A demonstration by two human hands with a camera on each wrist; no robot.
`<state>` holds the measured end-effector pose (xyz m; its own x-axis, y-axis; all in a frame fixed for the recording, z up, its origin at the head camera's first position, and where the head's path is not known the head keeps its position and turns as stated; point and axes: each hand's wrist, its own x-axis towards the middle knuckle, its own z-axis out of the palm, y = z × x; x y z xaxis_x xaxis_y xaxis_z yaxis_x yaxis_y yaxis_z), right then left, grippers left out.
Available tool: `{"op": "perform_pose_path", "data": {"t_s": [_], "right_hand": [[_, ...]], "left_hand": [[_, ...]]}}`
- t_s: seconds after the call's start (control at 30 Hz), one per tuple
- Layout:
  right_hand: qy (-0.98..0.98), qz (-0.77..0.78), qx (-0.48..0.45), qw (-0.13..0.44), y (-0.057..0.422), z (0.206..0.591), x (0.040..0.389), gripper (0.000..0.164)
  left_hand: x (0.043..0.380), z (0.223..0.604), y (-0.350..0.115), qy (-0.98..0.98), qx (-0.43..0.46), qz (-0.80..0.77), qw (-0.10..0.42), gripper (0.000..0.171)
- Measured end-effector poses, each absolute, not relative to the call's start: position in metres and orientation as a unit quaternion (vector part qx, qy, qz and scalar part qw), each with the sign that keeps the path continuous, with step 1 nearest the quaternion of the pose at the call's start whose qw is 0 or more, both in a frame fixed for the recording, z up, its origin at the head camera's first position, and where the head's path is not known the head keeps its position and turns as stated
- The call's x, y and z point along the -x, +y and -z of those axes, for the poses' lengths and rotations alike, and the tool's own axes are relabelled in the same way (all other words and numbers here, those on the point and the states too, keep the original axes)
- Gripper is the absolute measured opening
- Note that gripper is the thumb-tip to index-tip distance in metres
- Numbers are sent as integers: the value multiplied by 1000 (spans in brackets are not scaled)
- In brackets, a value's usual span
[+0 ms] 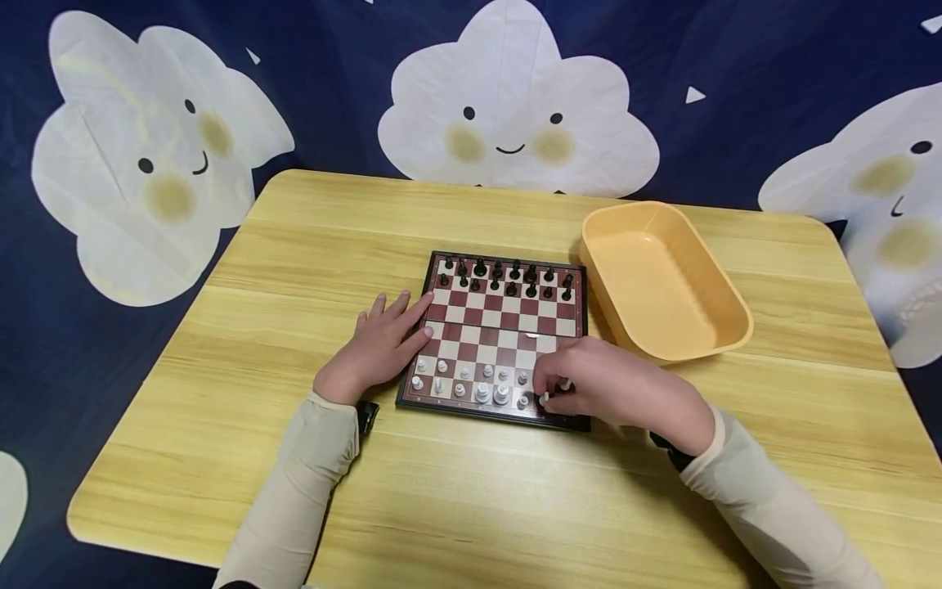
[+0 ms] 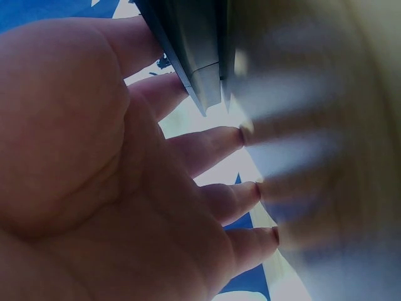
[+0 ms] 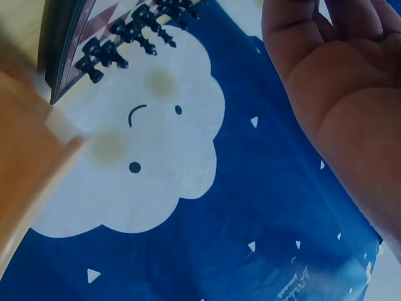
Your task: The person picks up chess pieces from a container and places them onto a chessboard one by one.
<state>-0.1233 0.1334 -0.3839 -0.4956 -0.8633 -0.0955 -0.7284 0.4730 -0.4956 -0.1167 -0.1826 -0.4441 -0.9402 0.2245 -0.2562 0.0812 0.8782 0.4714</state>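
Observation:
A chessboard (image 1: 491, 335) with dark red and cream squares lies on the table, black pieces (image 1: 515, 270) in two rows at its far side and white pieces (image 1: 482, 393) along the near side. My left hand (image 1: 375, 348) lies with fingers spread at the board's left edge; thumb and index finger touch the frame, and the other fingertips rest on the table. Over the near right corner, my right hand (image 1: 599, 384) pinches a small white chess piece (image 1: 545, 398) between thumb and fingers. That hand hides part of the corner squares.
An orange-yellow plastic bin (image 1: 666, 282) stands to the right of the board, close to its right edge. The wooden table (image 1: 243, 368) has rounded corners. Behind it hangs a dark blue cloth (image 1: 331, 82) with white smiling clouds.

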Motion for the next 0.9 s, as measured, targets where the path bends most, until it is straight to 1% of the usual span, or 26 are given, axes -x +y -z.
{"op": "perform_pose_path", "data": {"t_s": [0.4,0.9], "right_hand": [[845,190,464,183,132,387,122,13],[845,186,469,179,130,395,122,14]], "left_hand": [[117,445,-183,957,-81,-233,154,56],[117,446,-183,956,-77,-238,154,56]]}}
